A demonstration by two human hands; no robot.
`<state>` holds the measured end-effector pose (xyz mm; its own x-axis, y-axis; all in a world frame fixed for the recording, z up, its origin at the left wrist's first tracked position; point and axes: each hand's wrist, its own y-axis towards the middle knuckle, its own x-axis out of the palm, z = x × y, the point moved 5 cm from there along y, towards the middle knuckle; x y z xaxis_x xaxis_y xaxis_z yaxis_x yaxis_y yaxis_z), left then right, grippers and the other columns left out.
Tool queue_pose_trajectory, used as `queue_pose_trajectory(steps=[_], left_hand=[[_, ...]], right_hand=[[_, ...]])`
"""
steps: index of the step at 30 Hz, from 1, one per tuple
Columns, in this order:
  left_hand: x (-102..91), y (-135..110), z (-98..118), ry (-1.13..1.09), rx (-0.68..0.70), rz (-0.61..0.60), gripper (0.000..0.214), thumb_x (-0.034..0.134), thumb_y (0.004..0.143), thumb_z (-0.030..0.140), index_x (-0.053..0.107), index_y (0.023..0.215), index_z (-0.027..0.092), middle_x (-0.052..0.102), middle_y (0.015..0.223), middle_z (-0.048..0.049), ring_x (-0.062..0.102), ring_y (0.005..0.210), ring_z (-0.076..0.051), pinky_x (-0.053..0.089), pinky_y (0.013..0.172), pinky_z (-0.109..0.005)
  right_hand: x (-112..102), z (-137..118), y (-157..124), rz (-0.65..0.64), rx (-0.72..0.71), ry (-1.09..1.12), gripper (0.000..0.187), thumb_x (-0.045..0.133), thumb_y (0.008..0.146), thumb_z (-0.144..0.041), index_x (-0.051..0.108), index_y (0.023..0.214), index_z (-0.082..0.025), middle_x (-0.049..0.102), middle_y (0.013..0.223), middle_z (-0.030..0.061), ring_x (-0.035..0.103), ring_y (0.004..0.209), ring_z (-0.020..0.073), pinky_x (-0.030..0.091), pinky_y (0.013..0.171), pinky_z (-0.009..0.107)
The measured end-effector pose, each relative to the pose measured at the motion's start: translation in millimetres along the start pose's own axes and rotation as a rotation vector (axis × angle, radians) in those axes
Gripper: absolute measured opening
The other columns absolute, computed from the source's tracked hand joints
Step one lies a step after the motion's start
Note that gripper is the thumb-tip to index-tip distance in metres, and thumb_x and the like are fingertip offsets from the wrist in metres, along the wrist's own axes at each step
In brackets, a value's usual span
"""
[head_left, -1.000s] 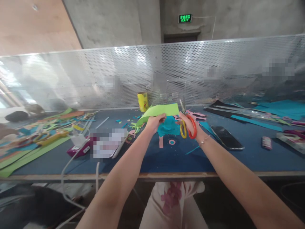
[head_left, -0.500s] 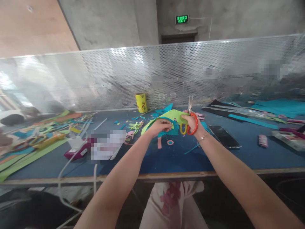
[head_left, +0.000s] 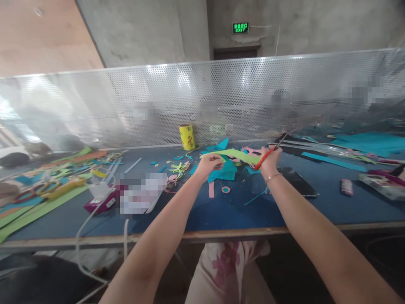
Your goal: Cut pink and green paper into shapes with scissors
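Observation:
A light-green craft sheet stretches between my two hands above the table, seen nearly edge-on. My left hand is closed on its left end, thumb and fingers pinched together. In my right hand are scissors with red handles, their blades pointing up and away to the right. The sheet's right end meets the right hand beside the handles; whether those fingers also grip it I cannot tell. Below lie teal cut pieces, a small pink ring and a pink strip.
A yellow roll stands by the perforated metal divider. A black phone lies right of my right wrist. Coloured strips and more scissors crowd the left; a purple box with a white cable sits nearer. Teal sheets lie far right.
The scissors have swung from upright to tilted right, and my right hand has moved right and turned. The green sheet, broad and arched before, now looks like a narrow band.

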<state>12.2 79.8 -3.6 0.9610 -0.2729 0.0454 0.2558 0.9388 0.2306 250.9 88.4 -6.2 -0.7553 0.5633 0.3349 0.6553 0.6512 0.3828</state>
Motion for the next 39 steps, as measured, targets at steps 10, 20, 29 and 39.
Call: queue_pose_trajectory(steps=[10,20,29,39], left_hand=[[-13.3,7.3,-1.7,-0.124,0.113,0.202,0.013,0.067,0.056,0.021,0.057,0.062,0.014,0.056,0.057,0.001,0.054,0.058,-0.009,0.045,0.063,-0.024],[-20.0,9.6,-13.2,0.011,0.072,0.311,0.014,0.069,0.052,0.02,0.059,0.06,0.015,0.056,0.058,0.0005,0.049,0.055,-0.008,0.041,0.06,-0.024],[-4.7,2.6,-1.2,-0.306,0.108,0.22,0.024,0.072,0.05,0.022,0.055,0.064,0.015,0.058,0.057,0.002,0.056,0.058,-0.009,0.046,0.069,-0.027],[0.6,-4.7,9.3,-0.369,0.108,0.215,0.017,0.068,0.059,0.02,0.054,0.065,0.014,0.058,0.059,0.002,0.057,0.059,-0.007,0.046,0.071,-0.025]], right_hand=[[39.6,-27.5,-52.9,-0.549,-0.336,-0.428,0.025,0.057,0.066,-0.035,0.039,0.073,-0.02,0.051,0.069,0.0007,0.052,0.062,0.0139,0.044,0.062,0.031],[49.5,-5.9,-65.6,-0.64,-0.444,-0.643,0.014,0.053,0.068,-0.027,0.041,0.071,-0.02,0.056,0.069,0.0031,0.057,0.068,0.0178,0.043,0.063,0.031],[58.7,-27.2,-82.7,-0.754,-0.437,-0.617,0.026,0.054,0.069,-0.041,0.042,0.069,-0.019,0.05,0.066,0.0012,0.05,0.059,0.0136,0.041,0.058,0.028],[63.3,-31.4,-104.8,-0.862,-0.392,-0.61,0.024,0.05,0.071,-0.041,0.041,0.071,-0.019,0.048,0.067,-0.0002,0.046,0.059,0.0117,0.039,0.057,0.027]])
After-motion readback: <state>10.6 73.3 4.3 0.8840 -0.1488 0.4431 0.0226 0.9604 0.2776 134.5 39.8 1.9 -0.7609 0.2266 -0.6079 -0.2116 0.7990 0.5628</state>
